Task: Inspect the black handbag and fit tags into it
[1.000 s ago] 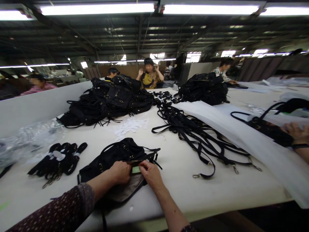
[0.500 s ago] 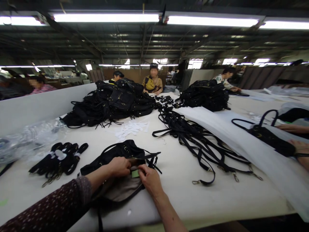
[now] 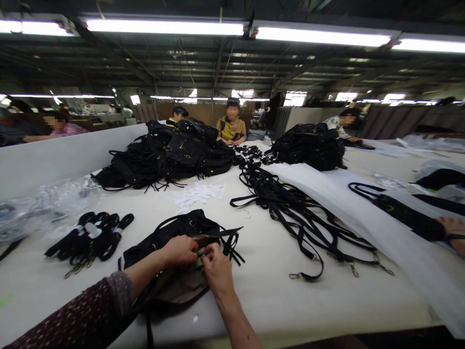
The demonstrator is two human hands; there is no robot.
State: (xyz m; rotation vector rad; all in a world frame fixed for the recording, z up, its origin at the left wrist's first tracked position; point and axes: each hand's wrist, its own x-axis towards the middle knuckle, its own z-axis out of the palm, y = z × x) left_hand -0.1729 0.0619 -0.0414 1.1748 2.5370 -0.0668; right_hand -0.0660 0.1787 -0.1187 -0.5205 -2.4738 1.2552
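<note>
A black bag [image 3: 181, 291] lies open on the white table in front of me, its brownish lining showing. My left hand [image 3: 181, 250] is closed on the edge of the bag's opening. Close beside it, my right hand [image 3: 216, 264] pinches at the opening, with its fingertips together. A green tag [image 3: 199, 262] shows between the two hands, mostly hidden by the right fingers. What exactly the right fingertips pinch is too small to make out.
Black straps with metal clips [image 3: 301, 223] spread to the right, beside white sheeting [image 3: 385, 257]. Bundled straps [image 3: 89, 237] lie left. Piles of black bags [image 3: 181, 150] stand behind white slips [image 3: 199, 195]. A co-worker's hand [image 3: 452, 228] touches another bag at the right.
My right hand has moved slightly left and up, closer to my left hand, and now covers most of the green tag. At the right, the other bag's handles have dropped lower.
</note>
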